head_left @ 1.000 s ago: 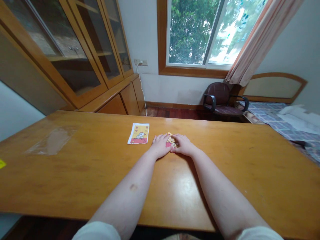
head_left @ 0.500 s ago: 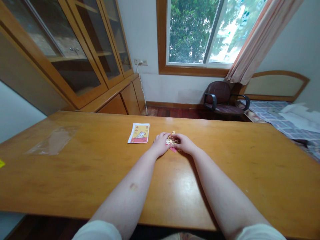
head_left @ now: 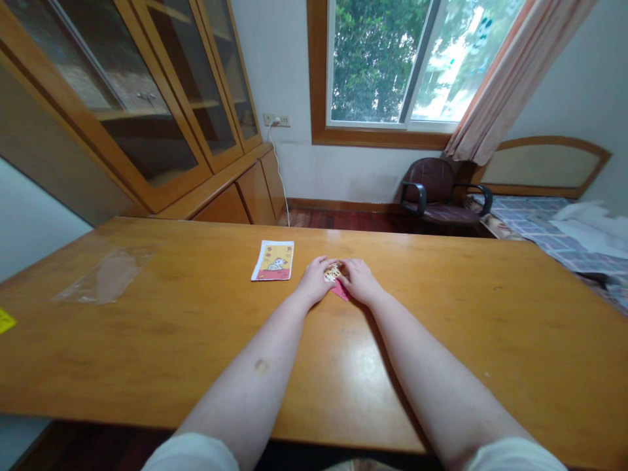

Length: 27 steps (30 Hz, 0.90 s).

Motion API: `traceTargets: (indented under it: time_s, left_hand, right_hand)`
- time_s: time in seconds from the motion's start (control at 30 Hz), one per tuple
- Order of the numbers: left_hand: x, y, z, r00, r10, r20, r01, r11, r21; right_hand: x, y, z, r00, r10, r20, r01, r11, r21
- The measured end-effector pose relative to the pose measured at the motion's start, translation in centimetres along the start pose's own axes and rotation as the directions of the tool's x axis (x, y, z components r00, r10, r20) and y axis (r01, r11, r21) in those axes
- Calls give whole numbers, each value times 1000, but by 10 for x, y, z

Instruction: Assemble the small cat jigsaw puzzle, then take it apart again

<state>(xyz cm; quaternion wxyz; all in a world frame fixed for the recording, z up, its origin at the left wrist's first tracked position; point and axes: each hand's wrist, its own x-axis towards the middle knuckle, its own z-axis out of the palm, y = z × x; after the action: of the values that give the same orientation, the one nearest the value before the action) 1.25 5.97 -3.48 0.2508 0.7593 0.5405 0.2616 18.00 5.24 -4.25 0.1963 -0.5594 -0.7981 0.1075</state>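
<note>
Between my two hands, a small heap of what look like jigsaw puzzle pieces [head_left: 333, 272], cream, brown and pink, lies on the wooden table [head_left: 206, 340]. My left hand [head_left: 316, 278] curves round the heap's left side, and my right hand [head_left: 360, 280] curves round its right side. Both press the pieces together, with fingertips nearly meeting at the far edge. Some pink pieces [head_left: 340, 290] show below the thumbs. Part of the heap is hidden under my fingers. Left of my left hand lies a picture card [head_left: 273, 261] with a white cartoon animal on yellow and red.
A clear plastic bag [head_left: 106, 277] lies flat at the left of the table, and a yellow item [head_left: 6, 320] is at the left edge of view. Beyond the table stand a glass-door cabinet [head_left: 210, 171], an office chair [head_left: 432, 190] and a bed [head_left: 534, 216].
My hands have drawn closer together and squeezed the heap narrower. The loose piece at its far side no longer shows, and more pink is visible at the near side.
</note>
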Motion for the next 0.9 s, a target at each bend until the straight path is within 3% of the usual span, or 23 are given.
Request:
traceTargets:
  time_s: [0.13, 0.27, 0.43, 0.6, 0.8, 0.9]
  left_hand:
    - [0, 3, -2, 1000, -18, 4, 18, 999, -32]
    - [3, 2, -1, 1000, 14, -19, -14, 1000, -16]
    - [0, -2, -1, 995, 59, -85, -46, 988, 145]
    - [-6, 3, -1, 999, 4, 54, -22, 946, 325]
    - [-4, 3, -2, 1000, -18, -14, 22, 924, 382]
    - [-3, 2, -2, 1000, 4, -22, 5, 913, 407]
  right_hand:
    - [1, 3, -1, 996, 57, -65, -59, 998, -36]
    - [1, 2, -3, 996, 66, -51, -70, 994, -80]
    - [0, -1, -3, 997, 58, -52, -61, 997, -56]
    - [-1, -4, -1, 999, -40, 29, 42, 998, -55]
    - [2, -1, -2, 994, 85, -74, -92, 990, -103]
    - [3, 2, -2, 992, 118, -51, -123, 987, -107]
